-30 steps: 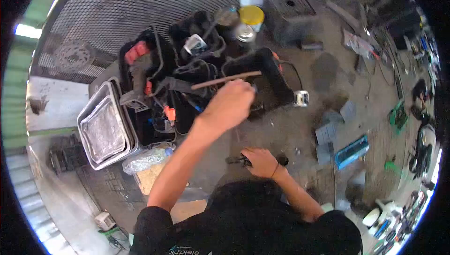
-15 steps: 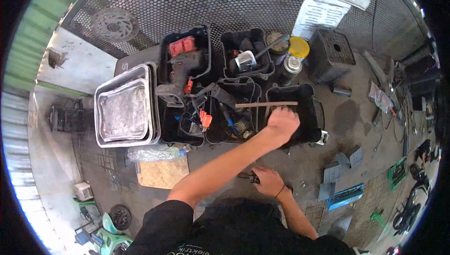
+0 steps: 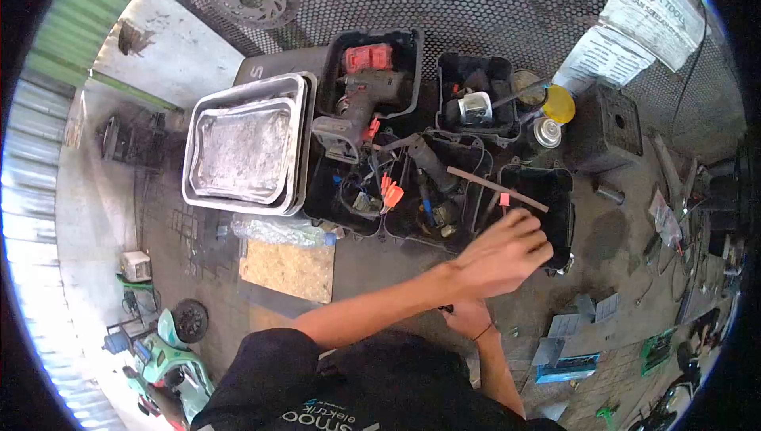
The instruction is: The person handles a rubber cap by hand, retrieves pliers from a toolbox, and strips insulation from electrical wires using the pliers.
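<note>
My left hand (image 3: pixel 507 255) reaches across to the right, over the front of a black bin (image 3: pixel 561 229), its fingers curled. A small red-pink piece (image 3: pixel 505 199) shows just beyond the fingertips; whether they touch it is unclear. A thin brown strip (image 3: pixel 498 189) lies slanting across that bin's top. Lower down, partly behind my left forearm, my right hand (image 3: pixel 469 318) is closed on a dark tool (image 3: pixel 446 309), of which only a small end shows. Left of the hands, another black bin (image 3: pixel 420 233) holds a dark cylinder and small parts.
Stacked metal trays (image 3: pixel 242 145) stand at left, above a chipboard piece (image 3: pixel 287 270). A power drill (image 3: pixel 361 106) lies over the back bins. Beyond are a yellow-lidded can (image 3: pixel 559 104), a spray can (image 3: pixel 547 133) and a black box (image 3: pixel 606 130). Perforated metal panel stands behind.
My left hand has risen toward the camera, nearer the bin's front edge. The red-pink piece now shows beyond it. The brown strip has tilted, and the whole view has shifted.
</note>
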A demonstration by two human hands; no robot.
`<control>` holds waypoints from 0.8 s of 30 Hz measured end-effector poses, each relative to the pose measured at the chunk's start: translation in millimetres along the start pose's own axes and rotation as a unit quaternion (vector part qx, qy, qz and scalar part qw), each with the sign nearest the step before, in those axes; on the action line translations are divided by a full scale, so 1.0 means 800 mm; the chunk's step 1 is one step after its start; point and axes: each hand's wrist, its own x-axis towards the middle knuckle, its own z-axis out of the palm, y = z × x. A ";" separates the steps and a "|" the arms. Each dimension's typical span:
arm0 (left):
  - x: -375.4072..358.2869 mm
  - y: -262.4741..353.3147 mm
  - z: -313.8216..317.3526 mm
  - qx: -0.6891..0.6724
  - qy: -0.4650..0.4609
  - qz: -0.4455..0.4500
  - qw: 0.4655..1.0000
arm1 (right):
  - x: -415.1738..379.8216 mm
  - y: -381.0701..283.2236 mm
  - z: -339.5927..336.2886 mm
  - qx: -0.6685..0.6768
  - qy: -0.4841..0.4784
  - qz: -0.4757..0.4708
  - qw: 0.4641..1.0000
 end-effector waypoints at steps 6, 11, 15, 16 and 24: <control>-0.064 -0.075 -0.143 0.217 0.194 -0.298 0.909 | -0.012 0.000 -0.009 0.011 -0.009 0.089 0.996; -0.133 -0.162 -0.163 0.309 0.196 -0.374 0.852 | 0.010 -0.023 -0.027 0.006 -0.089 0.103 0.991; -0.124 -0.173 -0.160 0.212 0.197 -0.394 0.872 | 0.019 -0.038 -0.029 0.014 -0.052 0.073 0.996; -0.109 -0.167 -0.158 0.209 0.227 -0.381 0.872 | 0.020 -0.036 -0.024 0.010 -0.051 0.071 0.996; -0.047 -0.127 -0.132 0.236 0.297 -0.314 0.870 | 0.012 -0.030 -0.021 -0.007 -0.063 0.102 0.993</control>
